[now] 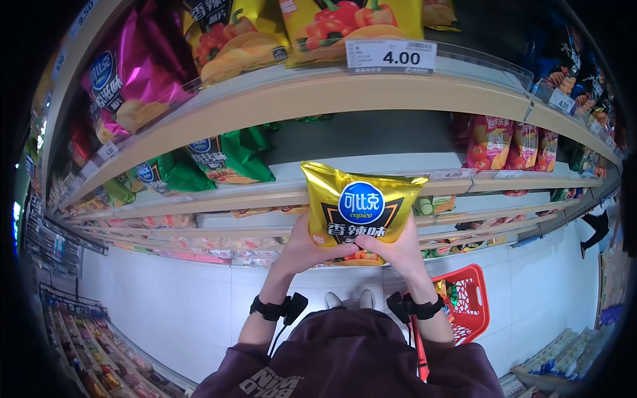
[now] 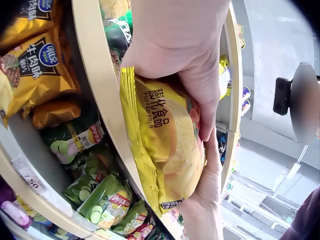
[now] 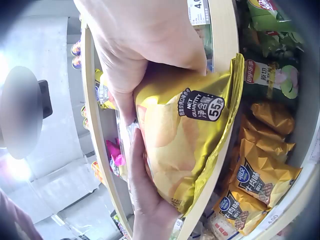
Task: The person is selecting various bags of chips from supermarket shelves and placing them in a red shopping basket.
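A person's left hand (image 1: 305, 249) and right hand (image 1: 395, 252) gripped a yellow chip bag (image 1: 361, 203) before a snack shelf (image 1: 391, 93).
The bag was off the shelf, held between both hands, thumbs on its near end (how hard they squeezed could not be told). Picking it up looked done; it had not been set down, and the red basket (image 1: 482, 292) stood apart, near and right. Its printed front faced the wearer, lettering upright, crimped top far; the long axis seemed to run near to far.
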A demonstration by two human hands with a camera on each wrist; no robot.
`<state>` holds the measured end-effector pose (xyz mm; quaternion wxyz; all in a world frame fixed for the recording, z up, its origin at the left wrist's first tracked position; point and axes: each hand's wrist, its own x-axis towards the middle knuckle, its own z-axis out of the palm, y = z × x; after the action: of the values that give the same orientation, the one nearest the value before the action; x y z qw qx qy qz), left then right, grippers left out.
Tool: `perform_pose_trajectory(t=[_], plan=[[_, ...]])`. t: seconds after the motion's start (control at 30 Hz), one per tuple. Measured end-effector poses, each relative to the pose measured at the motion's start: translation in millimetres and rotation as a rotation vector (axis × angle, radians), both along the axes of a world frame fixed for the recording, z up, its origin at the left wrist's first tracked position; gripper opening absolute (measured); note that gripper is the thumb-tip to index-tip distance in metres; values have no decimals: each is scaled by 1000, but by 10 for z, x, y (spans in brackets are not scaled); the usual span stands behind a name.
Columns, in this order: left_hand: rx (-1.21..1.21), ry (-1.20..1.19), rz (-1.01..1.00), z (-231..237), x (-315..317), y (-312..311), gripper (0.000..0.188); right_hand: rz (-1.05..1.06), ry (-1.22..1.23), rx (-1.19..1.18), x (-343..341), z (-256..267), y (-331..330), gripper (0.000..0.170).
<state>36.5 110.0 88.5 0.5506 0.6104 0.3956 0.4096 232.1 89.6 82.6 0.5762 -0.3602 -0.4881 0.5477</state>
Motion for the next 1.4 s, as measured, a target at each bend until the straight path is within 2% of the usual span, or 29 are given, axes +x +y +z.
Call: perform_pose_trajectory(t=[0.17,0.2,0.27,0.33,0.43,0.57,0.63,0.67,0.73,0.77,0.83,0.87,1.0,1.07,1.1,1.13,1.2,1.23,1.27,1.3,1.4], plan=[[-2,94,27,-126,-215,-55,80,64,-149,-29,-13,-58,-77,82],[28,85,85,-37,-209,-118,76,64,-187,-20,-35,-92,-95,82],[383,174,125,40,-225,-149,69,108,-278,-41,-35,-156,-106,80],[650,205,176,-1,-216,-138,57,55,-205,145,-110,-192,-48,80],[895,346,172,138,-282,-200,55,76,-199,297,-136,-170,12,80],[983,350,202,49,-389,-232,58,102,-137,338,-241,-166,-9,76],[873,280,199,81,-436,-267,60,96,-150,344,-291,-159,-12,74],[819,246,199,98,-464,-288,61,119,-199,252,-287,-166,-57,74],[463,183,178,88,-531,-378,62,163,-298,68,-258,-147,-184,74],[285,148,166,80,-567,-415,62,166,-227,50,-303,-114,-200,76],[256,145,160,44,-633,-392,69,165,-85,18,-433,5,-216,79],[224,122,174,27,-642,-391,71,157,-160,-3,-455,16,-206,81],[128,39,144,38,-701,-409,72,173,-168,-39,-543,80,-210,83],[126,25,73,-27,-760,-393,67,247,-263,-16,-537,80,-190,84],[118,24,68,-35,-776,-403,70,283,-310,-1,-545,78,-178,84],[113,23,64,-39,-788,-415,72,240,-263,4,-568,60,-194,81],[60,61,28,-50,-831,-422,78,227,-327,-3,-567,95,-235,74],[127,72,27,-72,-832,-438,72,235,-365,-15,-555,96,-258,72],[226,76,25,-66,-818,-362,66,146,-280,76,-559,51,-274,71],[297,85,21,-72,-808,-367,60,169,-288,55,-527,74,-277,72],[385,110,5,-56,-778,-326,55,28,-329,128,-414,183,-306,76]])
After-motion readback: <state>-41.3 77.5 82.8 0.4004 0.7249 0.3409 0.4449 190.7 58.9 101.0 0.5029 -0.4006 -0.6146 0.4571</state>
